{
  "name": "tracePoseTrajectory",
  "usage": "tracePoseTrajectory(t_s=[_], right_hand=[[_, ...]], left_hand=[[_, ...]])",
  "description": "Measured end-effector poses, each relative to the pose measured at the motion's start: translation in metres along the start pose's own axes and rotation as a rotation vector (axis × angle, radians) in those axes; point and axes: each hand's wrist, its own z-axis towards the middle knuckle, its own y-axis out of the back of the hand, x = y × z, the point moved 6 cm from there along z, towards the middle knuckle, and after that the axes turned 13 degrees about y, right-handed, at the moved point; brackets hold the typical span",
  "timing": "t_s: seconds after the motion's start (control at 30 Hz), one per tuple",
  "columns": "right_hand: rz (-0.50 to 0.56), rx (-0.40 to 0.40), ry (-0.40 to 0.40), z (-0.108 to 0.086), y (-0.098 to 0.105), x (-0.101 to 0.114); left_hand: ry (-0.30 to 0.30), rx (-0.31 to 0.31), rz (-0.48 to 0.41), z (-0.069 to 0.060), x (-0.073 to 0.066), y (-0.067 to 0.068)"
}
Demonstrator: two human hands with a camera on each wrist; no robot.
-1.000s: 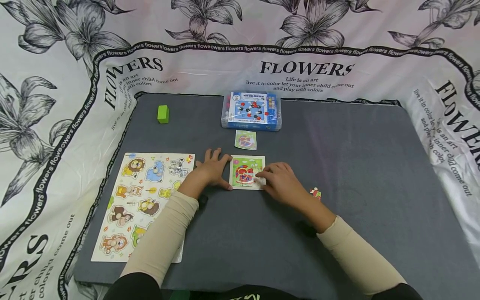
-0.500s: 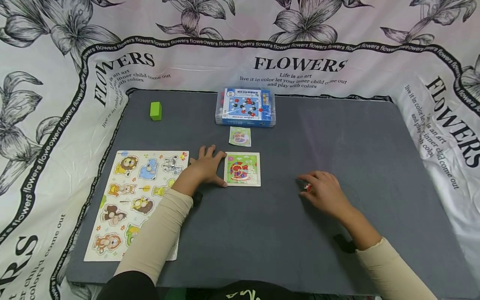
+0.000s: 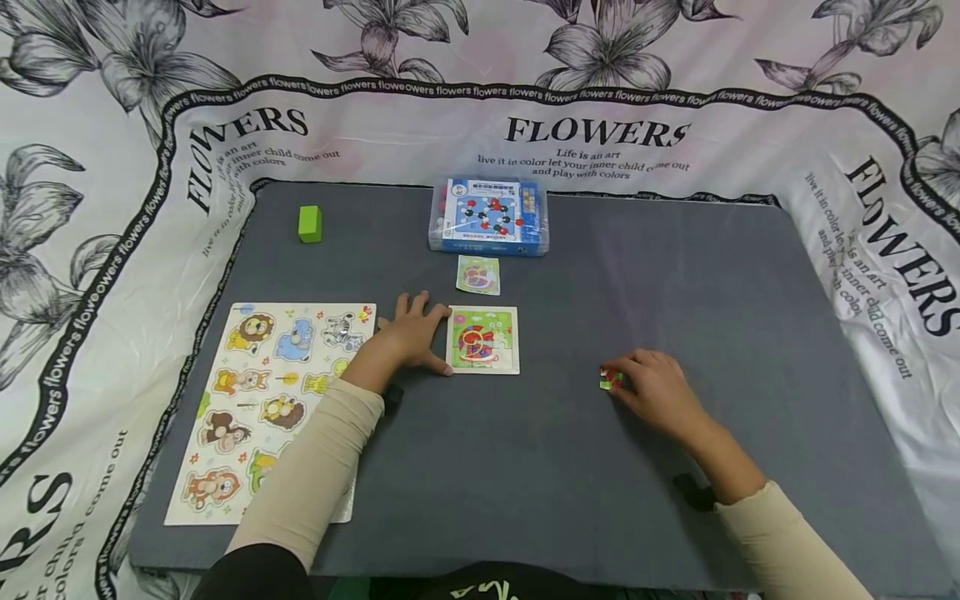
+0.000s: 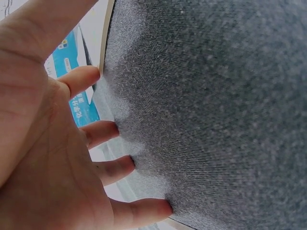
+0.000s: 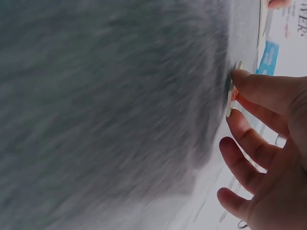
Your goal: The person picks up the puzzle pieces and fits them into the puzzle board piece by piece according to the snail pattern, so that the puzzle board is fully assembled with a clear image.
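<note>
A small square jigsaw puzzle with a red, green and pink picture lies mid-table in a pale frame. My left hand rests beside it with fingers spread, the thumb and forefinger touching the frame's left edge. In the left wrist view the fingertips touch the grey cloth. Off to the right, my right hand pinches a small red and green puzzle piece just at the table surface. The right wrist view shows this puzzle piece edge-on between thumb and fingers, the other fingers loosely bent.
A large animal puzzle board lies at the left, partly under the left forearm. A small picture card lies behind the square puzzle, and a clear-sided blue box behind that. A green block stands at the back left.
My right hand has left the square puzzle and moved right to the loose piece, which it now pinches; the piece has turned in its fingers. The left hand has stayed at the frame.
</note>
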Motion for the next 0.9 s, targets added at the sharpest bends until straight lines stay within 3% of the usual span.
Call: tracePoseTrajectory(t_s=[0.23, 0.53, 0.9], right_hand=[[-0.014, -0.005, 0.105, 0.036, -0.004, 0.024], [0.042, 0.003, 0.207, 0.082, -0.020, 0.055], [0.014, 0.002, 0.222, 0.103, -0.037, 0.066]], left_hand=[[-0.004, 0.009, 0.003, 0.004, -0.003, -0.004], [0.001, 0.011, -0.005, 0.004, -0.009, -0.007], [0.000, 0.011, -0.008, 0.006, -0.013, -0.007]])
